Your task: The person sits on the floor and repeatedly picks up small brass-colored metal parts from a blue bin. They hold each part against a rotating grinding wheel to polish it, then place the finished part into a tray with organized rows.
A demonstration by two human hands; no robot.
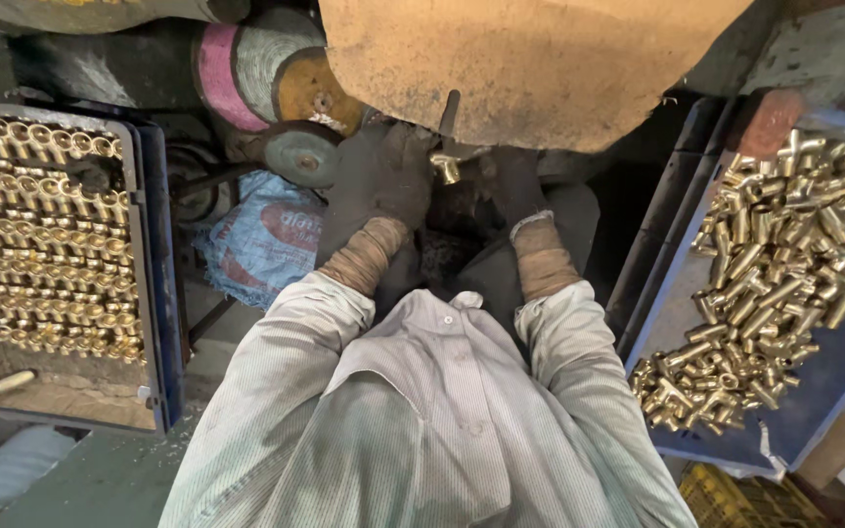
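Between the dark, grimy cloth gloves of the left hand [383,181] and right hand [515,186] sits a glossy brass fitting [445,167]. Just above the grip, the guard [530,68] looks rough, dusty, matt. Either side, brass parts [784,264] gleam.

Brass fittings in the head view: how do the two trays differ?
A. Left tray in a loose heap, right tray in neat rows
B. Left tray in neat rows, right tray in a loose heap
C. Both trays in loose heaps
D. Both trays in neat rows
B: the fittings in the left tray lie lined up in rows, while those in the right tray are piled at all angles.
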